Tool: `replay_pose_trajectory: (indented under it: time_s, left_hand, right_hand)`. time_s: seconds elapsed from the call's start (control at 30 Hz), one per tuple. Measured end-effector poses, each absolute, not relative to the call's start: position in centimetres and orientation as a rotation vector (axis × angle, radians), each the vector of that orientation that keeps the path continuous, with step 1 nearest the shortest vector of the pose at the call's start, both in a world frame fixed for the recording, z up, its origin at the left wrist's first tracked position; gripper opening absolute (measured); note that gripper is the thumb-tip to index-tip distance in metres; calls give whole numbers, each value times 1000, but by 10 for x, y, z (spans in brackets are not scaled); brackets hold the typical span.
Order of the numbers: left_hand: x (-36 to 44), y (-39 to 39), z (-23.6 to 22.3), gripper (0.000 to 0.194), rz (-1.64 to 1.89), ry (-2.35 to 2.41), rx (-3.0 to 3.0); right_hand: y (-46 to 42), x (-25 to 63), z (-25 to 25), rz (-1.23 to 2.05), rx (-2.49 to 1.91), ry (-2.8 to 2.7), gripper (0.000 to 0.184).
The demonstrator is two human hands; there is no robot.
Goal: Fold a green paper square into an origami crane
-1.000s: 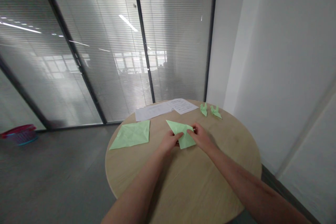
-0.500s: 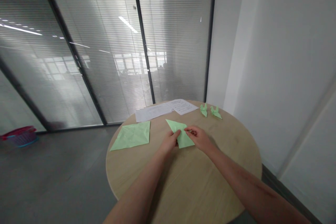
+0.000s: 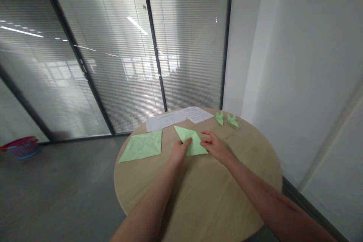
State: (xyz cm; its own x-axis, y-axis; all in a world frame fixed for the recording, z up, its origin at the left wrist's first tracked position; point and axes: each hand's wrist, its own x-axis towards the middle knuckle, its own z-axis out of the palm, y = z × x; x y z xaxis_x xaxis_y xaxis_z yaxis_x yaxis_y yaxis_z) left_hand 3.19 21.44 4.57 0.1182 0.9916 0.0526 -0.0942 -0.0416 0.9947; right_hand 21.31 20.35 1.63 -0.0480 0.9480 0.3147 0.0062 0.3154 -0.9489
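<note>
A folded light-green paper [image 3: 190, 140] lies flat on the round wooden table [image 3: 204, 196] in the head view. My left hand [image 3: 179, 151] rests on its left edge, fingers pressing it down. My right hand [image 3: 214, 145] touches its right edge with the fingers stretched and slightly apart. A second, unfolded green sheet [image 3: 142, 146] with crease lines lies to the left of my hands. Two small folded green paper figures [image 3: 227, 119] stand at the far right of the table.
Two white printed sheets [image 3: 178, 117] lie at the table's far edge. Glass partitions with blinds stand behind the table and a white wall runs along the right. A red and blue basket [image 3: 19, 146] sits on the grey floor at far left.
The folded green paper has gone from slightly lifted to flat on the table and shifted a little away from me. My right hand's fingers have opened from a pinch to lying on it.
</note>
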Motion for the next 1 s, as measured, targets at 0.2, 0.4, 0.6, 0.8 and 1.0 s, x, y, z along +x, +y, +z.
replay_pose_trajectory:
  time_s: [0.2, 0.4, 0.6, 0.8, 1.0]
  left_hand:
    - [27, 219, 45, 35, 1250, 1041, 1213]
    - [25, 223, 46, 34, 1297, 1066, 1200]
    - [21, 229, 42, 35, 1347, 1052, 1168]
    - [20, 232, 40, 32, 1351, 1022, 1106]
    - [19, 233, 41, 30, 1369, 981, 1011]
  right_hand:
    - [204, 213, 17, 1087, -950, -1379, 66]
    - [209, 212, 11, 1172, -892, -1356, 71]
    - [219, 218, 1, 1117, -936, -1397, 64]
    - [218, 220, 2, 1048, -1002, -1389, 42]
    - [211, 218, 10, 992, -990, -1335, 31]
